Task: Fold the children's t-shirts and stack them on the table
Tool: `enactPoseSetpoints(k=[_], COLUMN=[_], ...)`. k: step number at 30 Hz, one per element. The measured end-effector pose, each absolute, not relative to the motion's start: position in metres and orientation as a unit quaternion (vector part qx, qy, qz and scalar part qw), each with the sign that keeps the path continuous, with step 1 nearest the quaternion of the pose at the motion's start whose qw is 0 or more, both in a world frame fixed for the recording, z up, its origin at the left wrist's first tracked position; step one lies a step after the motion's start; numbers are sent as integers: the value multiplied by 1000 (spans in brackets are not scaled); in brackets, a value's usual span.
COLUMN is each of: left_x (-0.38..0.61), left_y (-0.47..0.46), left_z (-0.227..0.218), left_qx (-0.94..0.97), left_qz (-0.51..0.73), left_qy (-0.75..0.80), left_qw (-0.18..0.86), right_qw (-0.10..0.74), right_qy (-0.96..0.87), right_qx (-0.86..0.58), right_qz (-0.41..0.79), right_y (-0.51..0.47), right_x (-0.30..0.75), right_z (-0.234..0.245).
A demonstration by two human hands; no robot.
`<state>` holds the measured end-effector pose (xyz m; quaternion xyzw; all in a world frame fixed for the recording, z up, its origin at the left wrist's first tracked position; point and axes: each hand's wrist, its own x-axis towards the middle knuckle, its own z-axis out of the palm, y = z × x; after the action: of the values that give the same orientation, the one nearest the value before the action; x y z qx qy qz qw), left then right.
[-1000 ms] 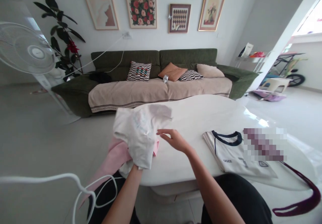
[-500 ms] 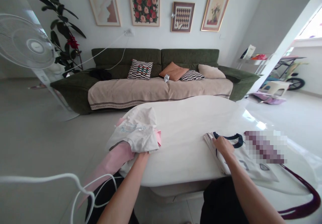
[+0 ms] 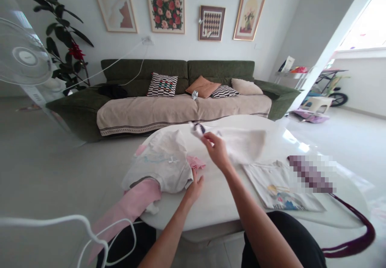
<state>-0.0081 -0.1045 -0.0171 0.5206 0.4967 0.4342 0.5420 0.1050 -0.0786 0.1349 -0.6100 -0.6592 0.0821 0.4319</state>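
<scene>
My right hand (image 3: 216, 149) is closed on a white T-shirt (image 3: 245, 142) with a dark collar, pinching it near one end. The shirt hangs over the middle of the table, blurred by motion. My left hand (image 3: 194, 185) is open at the right edge of a heap of clothes, fingers stretched out beside a white garment (image 3: 169, 159). Pink cloth (image 3: 196, 162) pokes out from under that garment, and a larger pink piece (image 3: 135, 199) hangs off the table's left edge. At the right lies a folded white T-shirt (image 3: 280, 187) with a printed picture and lettering.
The glossy white table (image 3: 217, 203) has rounded edges. A blurred-out purple item (image 3: 310, 173) with a dark strap (image 3: 358, 236) lies on its right. A white cable (image 3: 81, 219) loops at lower left. Beyond stand a green sofa (image 3: 144, 73) and a fan (image 3: 25, 55).
My right hand has lifted the dark-collared T-shirt off the right-hand stack and carried it left, uncovering the printed shirt. My left hand has come out from under the heap and moved right.
</scene>
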Motion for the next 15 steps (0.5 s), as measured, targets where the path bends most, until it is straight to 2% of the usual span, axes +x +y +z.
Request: enactPoseSetpoints(k=[3,6,8,10,12,15], left_x=[-19,-42,-61,-83,-104,-127], left_y=[-136,-168,-181,-182,-172,-145], left_z=[-15,0,12,21,23,13], left_qx=[533,583,618,653,660,604], left_qz=[416,378,361,380,411,342], left_qy=[466,402,412,467,560,717], left_qw=[571,597,564,459,286,70], right_qw=[464,372,310,280,270,246], right_qy=[-766,-831,-839,-812,-772,-687], right_qx=[-415,-355,-399,-482,-557,-677], right_qz=[164,211,200,171,145,89], right_y=[-90,-103,-108,-109,-112,-128], right_x=[53,34,42,70,115,198], right_z=[127,103,84,67,53,35])
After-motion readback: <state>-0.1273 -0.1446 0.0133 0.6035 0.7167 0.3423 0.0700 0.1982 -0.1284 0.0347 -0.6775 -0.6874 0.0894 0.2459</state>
